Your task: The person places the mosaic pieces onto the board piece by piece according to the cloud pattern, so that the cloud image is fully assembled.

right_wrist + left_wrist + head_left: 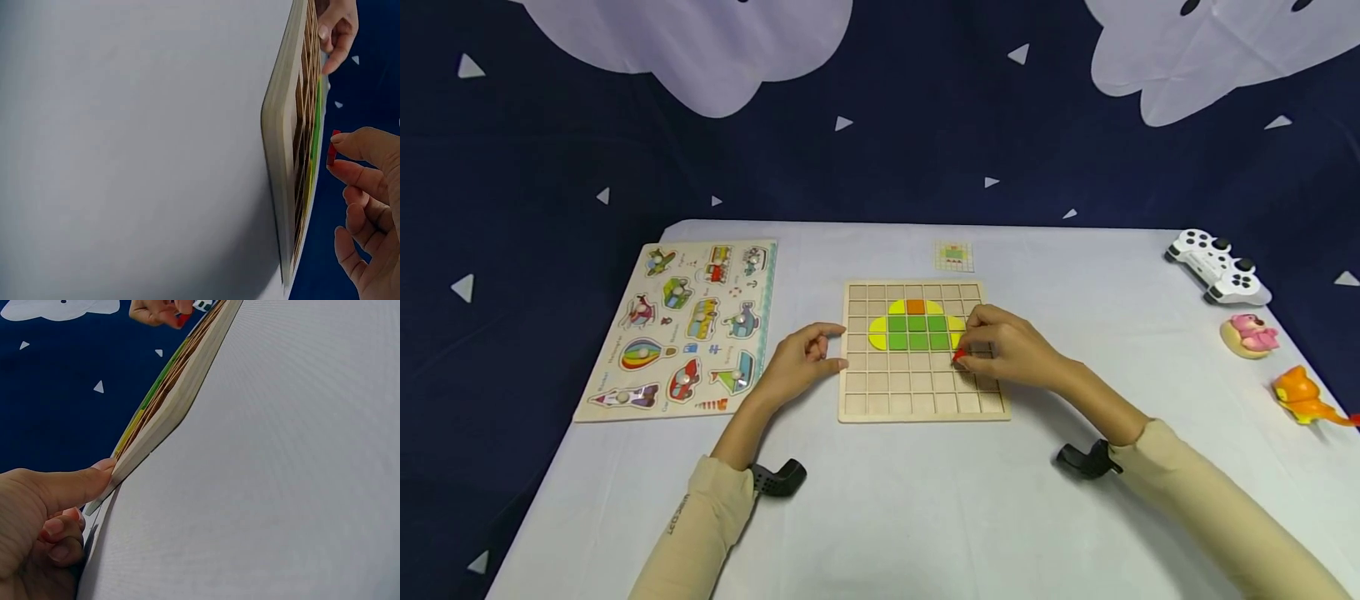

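A wooden grid board (925,408) lies on the table in the head view. Yellow, green and orange pieces sit in its cells; the orange square (915,307) is at the top between yellow rounded pieces, above two rows of green squares (917,332). Over the board's right side my right hand (1018,350) pinches a small red piece (333,148) between thumb and index finger, just off the grid in the right wrist view. My left hand (801,360) touches the board's left edge with the extended thumb and index finger; its other fingers are loosely bent.
To the left lies a vehicle picture puzzle board (696,329). Behind the grid board is a small pattern card (953,256). A white game controller (1217,267), a pink toy figure (1251,335) and an orange toy (1303,396) stand along the table's right edge.
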`<action>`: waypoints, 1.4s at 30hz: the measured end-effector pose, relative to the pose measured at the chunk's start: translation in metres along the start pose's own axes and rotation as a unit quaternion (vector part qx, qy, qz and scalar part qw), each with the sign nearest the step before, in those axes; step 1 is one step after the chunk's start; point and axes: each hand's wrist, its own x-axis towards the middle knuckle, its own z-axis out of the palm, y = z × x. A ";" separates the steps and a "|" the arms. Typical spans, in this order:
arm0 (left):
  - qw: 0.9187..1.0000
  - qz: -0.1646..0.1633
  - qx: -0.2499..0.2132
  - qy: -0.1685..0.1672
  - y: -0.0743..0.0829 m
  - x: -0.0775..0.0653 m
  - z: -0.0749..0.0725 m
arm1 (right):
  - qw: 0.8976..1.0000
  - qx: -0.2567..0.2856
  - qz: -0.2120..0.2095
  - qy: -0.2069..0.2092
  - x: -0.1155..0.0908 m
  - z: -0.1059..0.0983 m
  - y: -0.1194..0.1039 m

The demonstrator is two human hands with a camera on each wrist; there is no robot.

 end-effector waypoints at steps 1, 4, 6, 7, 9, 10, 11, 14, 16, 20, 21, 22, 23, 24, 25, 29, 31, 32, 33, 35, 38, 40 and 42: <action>1.000 0.003 -0.002 0.000 -0.002 0.000 0.000 | 1.000 0.004 -0.001 -0.003 0.002 0.002 -0.001; 1.000 0.008 -0.004 0.001 -0.001 0.000 0.000 | 1.000 0.010 -0.002 -0.010 0.008 0.007 -0.005; 1.000 0.008 -0.003 0.002 -0.001 0.000 -0.001 | 1.000 0.014 -0.003 -0.014 0.013 0.010 -0.008; 1.000 0.007 -0.002 0.003 -0.001 0.000 -0.001 | 1.000 0.015 -0.003 -0.017 0.015 0.011 -0.010; 1.000 0.007 0.001 0.003 0.000 0.000 -0.001 | 1.000 0.015 -0.004 -0.024 0.020 0.014 -0.014; 1.000 0.006 0.002 0.003 0.000 0.000 -0.001 | 1.000 0.014 -0.005 -0.028 0.022 0.016 -0.016; 1.000 0.004 0.003 0.004 0.000 0.000 -0.001 | 0.999 0.014 -0.007 -0.031 0.024 0.017 -0.019; 1.000 0.001 0.004 0.004 0.000 0.000 -0.001 | 0.999 0.016 -0.012 -0.040 0.031 0.021 -0.026; 1.000 -0.003 0.003 0.006 -0.001 0.000 0.000 | 0.999 0.018 -0.017 -0.044 0.035 0.024 -0.029; 1.000 -0.006 -0.001 0.006 -0.001 0.000 0.000 | 0.998 0.014 -0.027 -0.051 0.041 0.029 -0.034; 1.000 -0.006 -0.002 0.006 -0.001 0.000 0.000 | 0.998 0.010 -0.028 -0.053 0.043 0.030 -0.036; 1.000 -0.006 -0.003 0.005 -0.001 0.000 0.000 | 0.998 0.007 -0.028 -0.055 0.044 0.031 -0.037; 1.000 -0.005 -0.004 0.005 -0.002 0.000 0.000 | 0.998 0.003 -0.027 -0.058 0.045 0.032 -0.038; 1.000 -0.005 -0.004 0.005 -0.002 0.000 0.000 | 0.998 0.001 -0.026 -0.061 0.046 0.033 -0.039; 1.000 -0.005 -0.005 0.005 -0.002 0.000 0.000 | 0.998 -0.002 -0.025 -0.063 0.047 0.034 -0.039; 1.000 -0.005 -0.003 0.006 -0.002 0.000 0.000 | 0.998 0.001 -0.014 -0.067 0.051 0.037 -0.042; 1.000 -0.004 -0.004 0.006 -0.002 0.000 0.000 | 0.998 0.008 -0.006 -0.066 0.051 0.038 -0.042; 1.000 -0.004 -0.004 0.006 -0.001 0.000 0.000 | 0.998 0.012 -0.001 -0.065 0.051 0.039 -0.043; 1.000 -0.003 -0.004 0.005 -0.001 0.000 0.000 | 0.998 0.015 0.004 -0.065 0.051 0.039 -0.043; 1.000 -0.002 -0.004 0.005 -0.001 0.000 0.000 | 0.998 0.023 0.014 -0.064 0.051 0.041 -0.042; 1.000 -0.002 -0.003 0.005 0.000 0.000 0.001 | 0.997 0.034 0.024 -0.064 0.050 0.042 -0.042; 1.000 -0.002 -0.003 0.005 0.000 0.000 0.001 | 0.997 0.040 0.025 -0.064 0.050 0.043 -0.042; 1.000 -0.003 -0.003 0.006 0.000 0.000 0.000 | 0.997 0.044 0.024 -0.065 0.049 0.044 -0.042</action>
